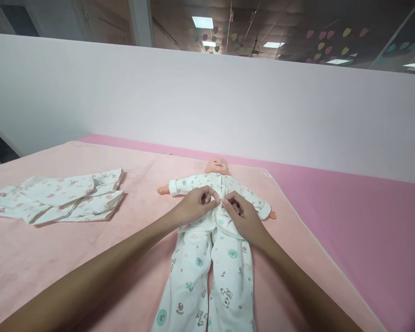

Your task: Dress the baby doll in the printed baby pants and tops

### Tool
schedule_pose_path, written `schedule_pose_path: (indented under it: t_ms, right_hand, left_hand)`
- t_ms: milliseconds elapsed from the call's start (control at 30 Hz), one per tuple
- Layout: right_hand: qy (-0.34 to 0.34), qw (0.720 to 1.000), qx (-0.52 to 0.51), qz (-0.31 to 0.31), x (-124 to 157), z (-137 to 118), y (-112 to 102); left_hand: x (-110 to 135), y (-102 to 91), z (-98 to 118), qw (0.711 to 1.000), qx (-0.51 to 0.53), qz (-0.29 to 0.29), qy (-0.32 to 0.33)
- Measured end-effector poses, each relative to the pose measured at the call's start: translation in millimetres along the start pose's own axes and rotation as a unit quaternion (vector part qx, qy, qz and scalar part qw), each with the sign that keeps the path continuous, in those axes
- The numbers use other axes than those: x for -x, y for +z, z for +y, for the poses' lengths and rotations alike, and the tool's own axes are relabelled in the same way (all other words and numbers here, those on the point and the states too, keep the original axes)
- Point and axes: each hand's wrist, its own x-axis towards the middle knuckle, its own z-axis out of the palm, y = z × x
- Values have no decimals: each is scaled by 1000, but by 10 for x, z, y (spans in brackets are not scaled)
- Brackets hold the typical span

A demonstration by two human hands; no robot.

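A baby doll lies on its back on a peach blanket, dressed in a white printed shirt and matching trousers. My left hand and my right hand meet over the doll's belly. Both are closed in a pinch on the front edges of the shirt, fingertips almost touching at the middle. What sits between the fingertips is too small to make out.
A second set of white printed baby clothes lies folded on the blanket to the left. A pink surface extends to the right of the blanket. A white partition wall stands just behind.
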Motion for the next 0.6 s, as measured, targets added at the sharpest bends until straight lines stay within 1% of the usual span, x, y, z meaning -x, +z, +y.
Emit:
schedule_pose_path:
  t_ms: [67,133,200,300,400,467,533,600]
  right_hand:
    - [-13,999,34,-7,10,-19,-50]
    - [-12,998,63,-14,-3,-44,-117]
    - [6,997,81,-14,-64,-83,-187]
    - [40,993,112,-8,-262,-182,-257]
    - [97,977,187,-27,-511,-290,-257]
    - [142,962,229,-44,-649,-306,-225]
    - [172,953,245,-51,-744,-254,-185]
    - [184,951,242,-49,-798,-155,-154]
  left_hand:
    - [8,-10,-5,1000,1,-3,4]
    - [19,-20,2,1000,1,4,1]
    - [14,-38,28,1000,-7,19,-7]
    - [-69,-88,92,998,-42,51,-14]
    - [-235,-133,139,993,-94,72,-27]
    - [-344,-137,134,991,-112,65,-42]
    - [-418,-116,105,991,-111,59,-49]
    - [-451,-85,72,991,-105,62,-46]
